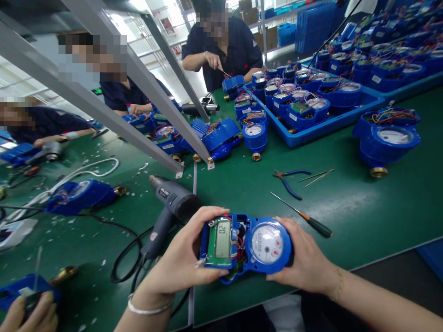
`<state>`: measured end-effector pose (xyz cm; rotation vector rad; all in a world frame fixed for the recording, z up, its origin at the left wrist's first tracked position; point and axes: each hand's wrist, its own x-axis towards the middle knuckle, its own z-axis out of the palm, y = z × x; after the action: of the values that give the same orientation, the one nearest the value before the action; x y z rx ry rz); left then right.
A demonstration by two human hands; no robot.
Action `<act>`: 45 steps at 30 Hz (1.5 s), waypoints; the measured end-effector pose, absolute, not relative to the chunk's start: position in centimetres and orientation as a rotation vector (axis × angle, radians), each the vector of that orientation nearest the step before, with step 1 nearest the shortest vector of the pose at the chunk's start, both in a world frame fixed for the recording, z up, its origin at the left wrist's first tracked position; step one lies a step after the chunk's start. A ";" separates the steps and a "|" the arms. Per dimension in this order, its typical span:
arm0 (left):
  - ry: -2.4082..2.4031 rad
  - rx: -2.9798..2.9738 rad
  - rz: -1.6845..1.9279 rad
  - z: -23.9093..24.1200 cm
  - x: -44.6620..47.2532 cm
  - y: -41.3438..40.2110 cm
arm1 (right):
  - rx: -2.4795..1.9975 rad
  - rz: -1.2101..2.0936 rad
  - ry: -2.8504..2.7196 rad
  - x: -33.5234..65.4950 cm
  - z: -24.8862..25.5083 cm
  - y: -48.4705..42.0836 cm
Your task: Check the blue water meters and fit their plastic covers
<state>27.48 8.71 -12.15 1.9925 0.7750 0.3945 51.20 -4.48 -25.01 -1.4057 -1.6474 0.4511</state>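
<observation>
A blue water meter (255,258) is held between my two hands above the green bench, its top facing me. My left hand (183,251) grips the end with the green circuit board and a lit LCD (222,237). Around the round end, beside the white dial (267,241), my right hand (306,256) is closed. Red and other thin wires show in the open housing between display and dial. Just beyond lie a screwdriver (316,224), blue-handled pliers (290,182) and tweezers (318,176). Left of my left hand rests a heat gun (175,198) with its cord.
Blue trays (304,136) of several meters stand at the back right, with a single meter (387,138) nearer. Grey metal posts (152,101) slant across the left. Co-workers (224,46) sit opposite; another person's hand (34,313) holds a tool at lower left. Cables (121,258) cross the bench.
</observation>
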 end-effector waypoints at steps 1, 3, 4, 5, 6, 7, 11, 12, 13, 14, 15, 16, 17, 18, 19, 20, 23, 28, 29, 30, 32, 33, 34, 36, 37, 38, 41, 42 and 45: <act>0.794 1.927 0.462 -12.2 27.3 8.3 | -1.419 0.439 -1.634 51.0 -25.0 -4.6; 0.838 1.821 0.595 -12.3 26.9 7.7 | -1.465 0.396 -1.600 50.5 -24.9 -4.8; 0.865 1.786 0.643 -12.5 26.6 7.4 | -1.492 0.366 -1.582 50.1 -24.8 -5.0; 0.888 1.761 0.678 -12.7 26.4 7.3 | -1.518 0.333 -1.565 49.7 -24.7 -5.1; 0.912 1.738 0.698 -12.9 26.2 7.2 | -1.543 0.303 -1.547 49.3 -24.6 -5.3; 0.933 1.713 0.714 -13.2 26.0 7.2 | -1.566 0.281 -1.529 49.0 -24.5 -5.5; 0.998 1.648 0.812 -13.7 25.9 7.4 | -1.621 0.251 -1.484 48.1 -24.2 -5.9; 1.015 1.637 0.846 -13.7 26.1 7.4 | -1.629 0.247 -1.479 48.0 -24.2 -6.0; 1.030 1.627 0.879 -13.6 26.2 7.4 | -1.638 0.239 -1.476 47.9 -24.2 -6.0; 1.049 1.615 0.901 -13.4 26.4 7.4 | -1.644 0.229 -1.478 47.9 -24.2 -5.9; 1.064 1.603 0.913 -13.3 26.6 7.4 | -1.648 0.218 -1.483 47.8 -24.2 -5.9; 1.076 1.593 0.917 -13.1 26.8 7.4 | -1.650 0.211 -1.491 47.8 -24.3 -5.9; 1.080 1.587 0.919 -13.0 27.0 7.4 | -1.645 0.212 -1.502 47.9 -24.3 -5.9; 1.080 1.584 0.914 -12.9 27.1 7.4 | -1.636 0.221 -1.518 47.9 -24.3 -5.9; 1.077 1.580 0.908 -12.8 27.3 7.5 | -1.625 0.239 -1.536 48.1 -24.3 -6.0; 1.073 1.572 0.904 -12.8 27.3 7.7 | -1.613 0.268 -1.553 48.2 -24.3 -6.1; 1.017 1.521 0.893 -13.1 27.3 8.5 | -1.561 0.377 -1.579 48.9 -24.3 -6.3; 0.775 1.478 0.874 -13.9 26.7 10.6 | -1.401 0.503 -1.602 50.3 -24.2 -5.7; 0.727 1.489 0.853 -14.0 26.6 10.9 | -1.384 0.522 -1.613 50.6 -24.2 -5.4; 0.685 1.504 0.827 -14.0 26.4 11.3 | -1.377 0.539 -1.622 50.8 -24.2 -5.2; 0.635 1.532 0.778 -13.8 26.2 11.6 | -1.371 0.574 -1.640 51.3 -24.4 -4.9; 0.627 1.544 0.760 -13.6 26.1 11.6 | -1.368 0.594 -1.651 51.4 -24.6 -4.9; 0.623 1.556 0.748 -13.4 26.1 11.5 | -1.368 0.614 -1.660 51.6 -24.7 -5.0; 0.614 1.576 0.735 -13.0 26.1 11.2 | -1.370 0.647 -1.666 52.1 -24.6 -5.2; 0.609 1.587 0.724 -12.8 26.3 11.0 | -1.367 0.649 -1.660 52.3 -24.4 -5.3; 0.588 1.603 0.716 -12.6 26.5 10.8 | -1.360 0.641 -1.647 52.5 -23.8 -5.3; 0.465 1.710 0.662 -11.9 27.4 10.6 | -1.322 0.599 -1.624 52.8 -21.0 -4.8; 0.426 1.766 0.628 -11.5 27.8 10.5 | -1.307 0.581 -1.638 52.6 -19.8 -4.5; 0.434 1.963 0.525 -10.1 29.0 10.0 | -1.221 0.490 -1.737 50.9 -16.9 -3.1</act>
<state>29.00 10.04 -10.13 1.9627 0.4340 0.5252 50.93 -3.14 -16.88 -1.2210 -1.7374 0.4901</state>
